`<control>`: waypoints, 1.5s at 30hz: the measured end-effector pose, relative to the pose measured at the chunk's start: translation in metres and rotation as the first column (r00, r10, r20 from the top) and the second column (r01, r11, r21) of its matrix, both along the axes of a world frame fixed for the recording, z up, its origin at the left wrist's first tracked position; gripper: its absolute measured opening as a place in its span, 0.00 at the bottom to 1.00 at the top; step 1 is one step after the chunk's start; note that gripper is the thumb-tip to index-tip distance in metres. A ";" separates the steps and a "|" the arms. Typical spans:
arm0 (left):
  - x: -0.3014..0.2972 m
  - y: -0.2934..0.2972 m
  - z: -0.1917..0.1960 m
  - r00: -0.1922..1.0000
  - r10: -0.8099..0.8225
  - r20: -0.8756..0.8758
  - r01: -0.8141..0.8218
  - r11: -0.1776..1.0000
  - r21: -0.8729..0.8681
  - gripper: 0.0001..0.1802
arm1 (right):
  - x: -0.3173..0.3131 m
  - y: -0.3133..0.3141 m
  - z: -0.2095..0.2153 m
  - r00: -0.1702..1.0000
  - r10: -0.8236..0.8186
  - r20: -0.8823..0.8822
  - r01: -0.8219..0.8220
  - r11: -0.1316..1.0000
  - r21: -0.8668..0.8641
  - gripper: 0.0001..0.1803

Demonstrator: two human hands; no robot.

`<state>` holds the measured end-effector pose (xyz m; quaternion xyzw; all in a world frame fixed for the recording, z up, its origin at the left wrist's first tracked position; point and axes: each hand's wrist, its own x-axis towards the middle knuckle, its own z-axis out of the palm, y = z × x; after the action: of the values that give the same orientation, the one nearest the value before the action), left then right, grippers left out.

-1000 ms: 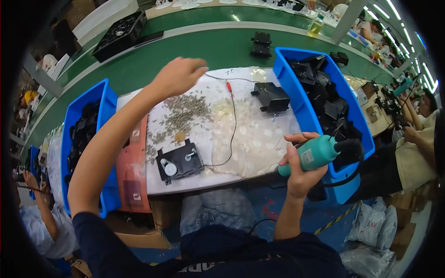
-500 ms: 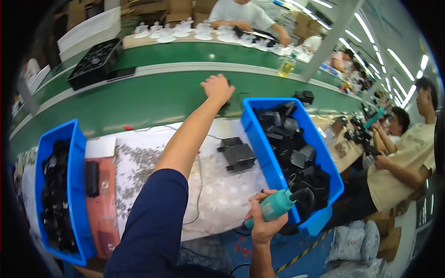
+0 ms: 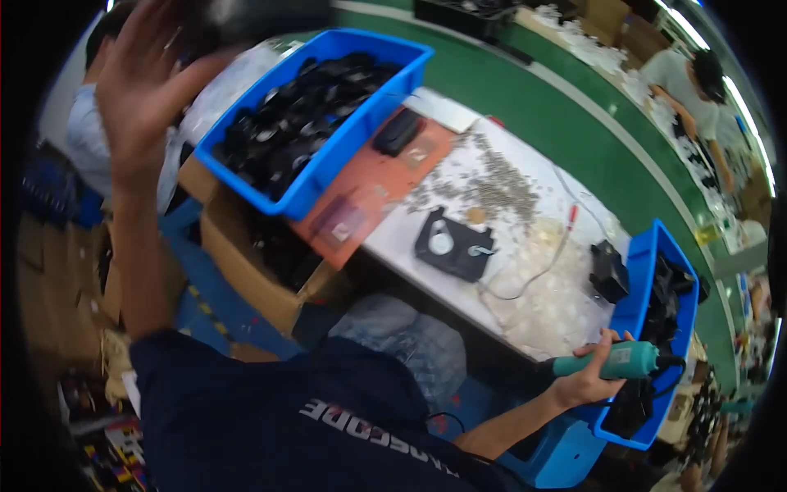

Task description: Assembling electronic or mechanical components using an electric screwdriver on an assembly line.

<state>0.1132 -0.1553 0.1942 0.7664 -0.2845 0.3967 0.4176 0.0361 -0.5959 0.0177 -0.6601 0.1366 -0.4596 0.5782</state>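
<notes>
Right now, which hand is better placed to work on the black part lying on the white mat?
Probably the right hand: it grips the teal power screwdriver at the table edge, near the black part. The left hand is raised, open, far above the bins.

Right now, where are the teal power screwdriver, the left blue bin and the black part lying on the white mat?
teal power screwdriver [image 3: 625, 360], head view, on its barrel.
left blue bin [image 3: 332, 168], head view, on its near wall.
black part [image 3: 455, 243], head view, on its flat top.
</notes>
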 end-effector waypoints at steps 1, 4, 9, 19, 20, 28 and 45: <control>-0.033 0.026 -0.025 0.995 0.060 -0.074 -0.075 0.974 -0.212 0.35 | -0.002 0.002 0.000 1.000 -0.021 0.004 0.021 0.999 -0.025 0.19; -0.138 0.142 -0.152 0.973 -0.026 -0.229 -0.150 0.683 -0.715 0.35 | -0.008 0.001 0.000 1.000 -0.013 0.016 0.014 0.997 -0.082 0.20; -0.151 0.110 -0.325 0.741 0.153 -0.654 -0.645 0.433 -0.630 0.32 | -0.004 0.014 -0.005 0.999 -0.034 0.006 0.034 0.983 -0.179 0.19; -0.110 0.080 -0.378 0.351 0.466 -0.812 -0.234 0.883 0.406 0.26 | -0.026 0.052 0.023 0.988 0.135 0.077 -0.112 0.963 -0.245 0.19; -0.113 0.081 -0.361 0.299 0.421 -0.857 -0.170 0.907 0.386 0.24 | -0.030 0.053 0.031 0.993 0.090 0.080 -0.068 0.968 -0.241 0.19; -0.079 -0.023 -0.201 0.353 -0.392 -0.850 0.230 0.916 -0.328 0.16 | -0.028 0.066 0.058 0.709 0.620 0.335 -0.627 0.772 -0.103 0.27; -0.003 -0.143 -0.217 0.732 -0.223 -0.643 0.228 0.971 -0.077 0.40 | 0.004 0.083 0.087 0.694 0.619 0.368 -0.579 0.784 -0.226 0.28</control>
<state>0.1106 -0.2983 -0.0223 0.8172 -0.2151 0.0530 0.5321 0.0396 -0.5129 0.1044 -0.5786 -0.2358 -0.3834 0.6802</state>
